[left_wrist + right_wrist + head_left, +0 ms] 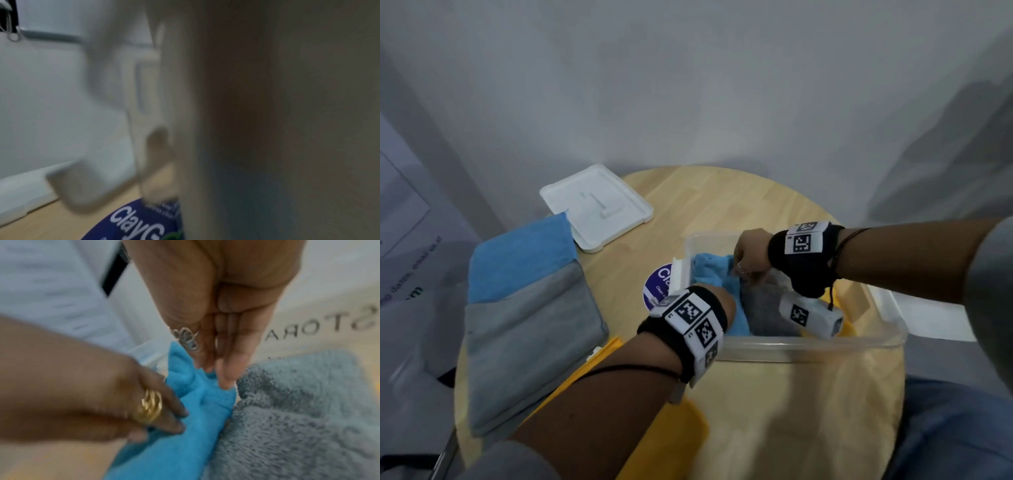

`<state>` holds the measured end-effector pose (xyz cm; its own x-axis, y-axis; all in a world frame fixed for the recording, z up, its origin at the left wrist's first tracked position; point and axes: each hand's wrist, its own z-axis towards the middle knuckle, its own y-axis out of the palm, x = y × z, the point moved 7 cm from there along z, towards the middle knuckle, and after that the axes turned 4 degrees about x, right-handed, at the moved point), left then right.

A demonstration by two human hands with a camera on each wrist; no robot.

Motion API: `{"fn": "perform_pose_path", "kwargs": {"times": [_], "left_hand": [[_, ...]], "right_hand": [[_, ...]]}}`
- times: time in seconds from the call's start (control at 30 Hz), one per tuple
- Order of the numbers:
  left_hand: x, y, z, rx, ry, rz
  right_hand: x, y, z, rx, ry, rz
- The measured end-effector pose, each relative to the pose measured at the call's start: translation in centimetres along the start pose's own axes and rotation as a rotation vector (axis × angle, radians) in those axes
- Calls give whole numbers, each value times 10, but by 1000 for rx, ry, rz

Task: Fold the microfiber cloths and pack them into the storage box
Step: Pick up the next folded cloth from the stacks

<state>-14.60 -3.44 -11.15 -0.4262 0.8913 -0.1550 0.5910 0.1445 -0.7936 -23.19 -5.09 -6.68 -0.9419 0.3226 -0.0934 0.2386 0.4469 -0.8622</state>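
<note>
Wooden table (722, 205) — blue cloth (195, 451) in storage box (808, 346), pinched by right hand (232, 296).

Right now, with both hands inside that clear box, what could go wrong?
The blue microfiber cloth, gripped by the left hand and pinched by the right hand, is bunched, so its fold may be lost beside the grey fluffy cloth. The left forearm might also nudge the stacked grey and blue cloths near the edge of the round wooden table.

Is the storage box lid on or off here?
Off: the white lid lies flat at the wooden table's far-left edge, apart from the open storage box.
</note>
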Motion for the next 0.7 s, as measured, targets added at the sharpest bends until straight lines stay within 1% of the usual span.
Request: {"fn": "perform_pose_path", "kwargs": {"times": [0.03,0.07,0.1,0.13,0.17,0.2,0.23,0.27,0.33,0.4,0.47,0.57,0.63,0.67,0.7], "left_hand": [[-1,-9,-6,20,-12,-59],[3,-16,-9,51,20,-66],[5,-20,-14,57,36,-64],[6,-20,-20,59,31,-62],[5,-13,-23,32,22,-44],[6,-12,-26,43,32,-58],[6,-5,-25,13,32,-63],[4,-4,-27,28,11,-116],[4,-2,-24,24,-8,-207],[8,-2,-20,23,9,-249],[11,-3,-19,61,56,-267],[10,-1,-14,78,65,-341],[5,0,-18,5,9,-307],[3,0,-21,-24,-22,-293],[1,-2,-23,-13,-40,-265]], "right_hand": [[-6,-9,-6,73,-89,-10],[-15,-10,-8,118,-224,-26],[-25,-7,-12,123,-353,-71],[-31,4,-14,95,-462,-187],[-34,18,-13,19,-491,-307],[-32,34,-8,-35,-504,-403],[-29,45,-4,-84,-497,-467],[-25,53,1,-131,-471,-483],[-23,64,6,-217,-428,-444],[-22,68,12,-280,-401,-375],[-21,70,17,-312,-394,-328],[-21,71,18,-295,-400,-290],[-24,57,12,-274,-426,-228],[-25,43,11,-194,-429,-172],[-25,26,12,-79,-432,-110]]}}
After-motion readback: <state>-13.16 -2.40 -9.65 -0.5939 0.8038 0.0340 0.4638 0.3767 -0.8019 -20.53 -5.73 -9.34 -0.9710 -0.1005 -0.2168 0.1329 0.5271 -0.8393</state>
